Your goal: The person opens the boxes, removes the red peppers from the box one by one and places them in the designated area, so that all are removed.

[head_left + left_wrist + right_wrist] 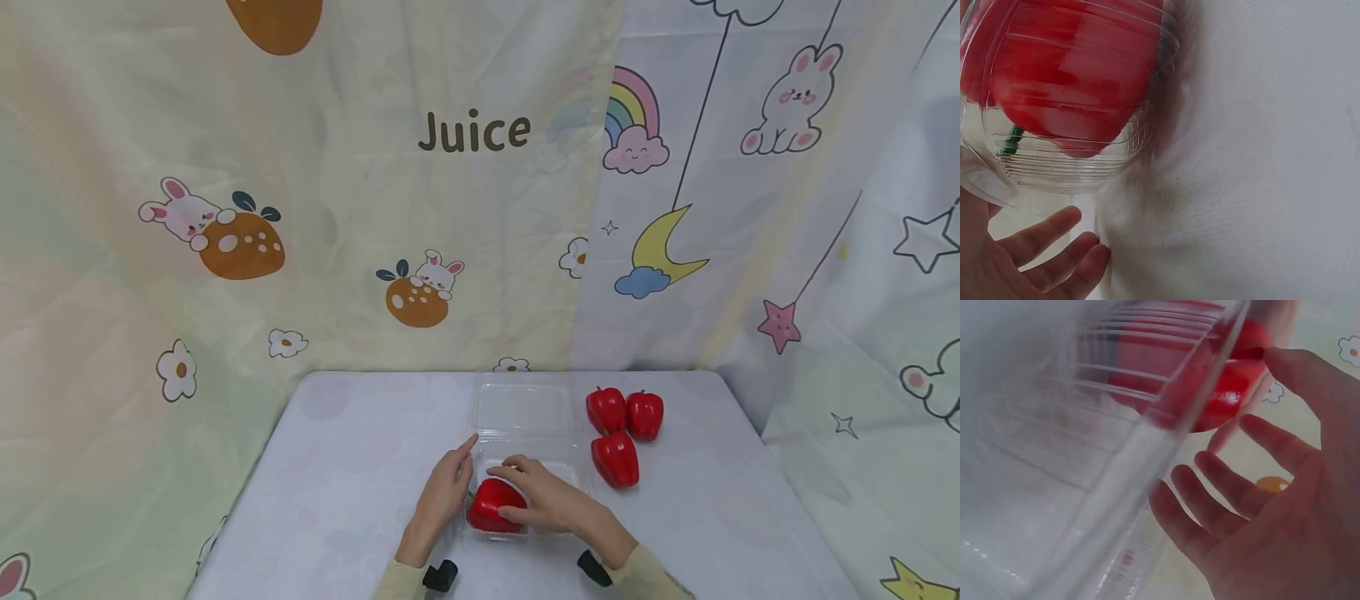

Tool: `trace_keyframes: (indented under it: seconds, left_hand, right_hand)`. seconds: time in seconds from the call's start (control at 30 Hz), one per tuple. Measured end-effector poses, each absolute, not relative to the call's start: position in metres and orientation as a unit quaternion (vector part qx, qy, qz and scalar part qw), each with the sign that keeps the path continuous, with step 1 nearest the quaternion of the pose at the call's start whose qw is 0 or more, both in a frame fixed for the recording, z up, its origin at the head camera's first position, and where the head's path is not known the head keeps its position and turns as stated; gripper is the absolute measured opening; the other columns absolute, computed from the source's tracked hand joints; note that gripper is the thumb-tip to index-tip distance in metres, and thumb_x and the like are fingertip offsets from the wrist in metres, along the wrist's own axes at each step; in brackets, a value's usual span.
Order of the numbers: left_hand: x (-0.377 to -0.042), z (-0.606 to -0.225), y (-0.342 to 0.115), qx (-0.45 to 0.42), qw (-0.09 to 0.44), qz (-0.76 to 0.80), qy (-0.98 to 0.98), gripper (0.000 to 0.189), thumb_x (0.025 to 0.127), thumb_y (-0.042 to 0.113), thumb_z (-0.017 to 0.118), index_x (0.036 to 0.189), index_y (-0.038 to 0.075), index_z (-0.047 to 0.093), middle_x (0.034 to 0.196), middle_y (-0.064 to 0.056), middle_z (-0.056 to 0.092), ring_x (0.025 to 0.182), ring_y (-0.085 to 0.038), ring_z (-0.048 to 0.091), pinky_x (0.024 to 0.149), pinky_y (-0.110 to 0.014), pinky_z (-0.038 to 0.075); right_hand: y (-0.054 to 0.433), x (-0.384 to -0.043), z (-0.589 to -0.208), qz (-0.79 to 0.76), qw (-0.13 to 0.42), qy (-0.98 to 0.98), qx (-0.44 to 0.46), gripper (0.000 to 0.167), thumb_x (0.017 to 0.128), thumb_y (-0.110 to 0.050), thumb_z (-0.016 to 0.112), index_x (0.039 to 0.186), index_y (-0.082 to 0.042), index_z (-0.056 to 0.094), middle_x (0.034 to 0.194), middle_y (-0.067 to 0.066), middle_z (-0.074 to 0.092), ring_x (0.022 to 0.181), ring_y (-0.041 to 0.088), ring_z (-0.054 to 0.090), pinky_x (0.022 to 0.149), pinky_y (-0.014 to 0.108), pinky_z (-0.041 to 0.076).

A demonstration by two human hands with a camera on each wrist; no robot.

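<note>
One red bell pepper with a green stem lies in the near left part of a clear plastic clamshell box, its lid folded back flat behind. My left hand rests along the box's left side with fingers extended; the left wrist view shows those fingers outside the clear wall. Over the box, my right hand has its thumb against the pepper. In the right wrist view its other fingers are spread and loosely bent, apart from the pepper.
Three more red bell peppers stand grouped right of the box: a back left one, a back right one and a nearer one. A white cloth covers the table. Printed curtains hang behind it.
</note>
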State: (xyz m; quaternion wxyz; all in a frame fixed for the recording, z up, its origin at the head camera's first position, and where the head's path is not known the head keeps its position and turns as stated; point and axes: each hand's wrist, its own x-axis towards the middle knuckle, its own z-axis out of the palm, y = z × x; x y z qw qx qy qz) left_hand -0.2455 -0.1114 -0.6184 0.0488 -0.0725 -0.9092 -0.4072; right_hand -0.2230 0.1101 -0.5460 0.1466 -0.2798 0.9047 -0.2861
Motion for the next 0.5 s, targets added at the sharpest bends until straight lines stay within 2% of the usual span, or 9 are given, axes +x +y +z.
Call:
trace_keyframes:
  seconds: [0.5]
  left_hand:
    - [-0.248,-0.619,-0.112,-0.079,0.052,-0.408,-0.908,0.042,0.107,0.024,0.047,0.148,0.025,0.052,0.122,-0.008,0.069,0.118,-0.024,0.063,0.105,-0.048,0.049]
  right_hand:
    - [0.091,-0.236,-0.539,-0.237,0.185,0.878,-0.371,0.059,0.086,-0.039,0.076,0.141,-0.031,0.057,0.141,-0.005,0.055,0.124,0.012,0.051,0.084,0.021,0.055]
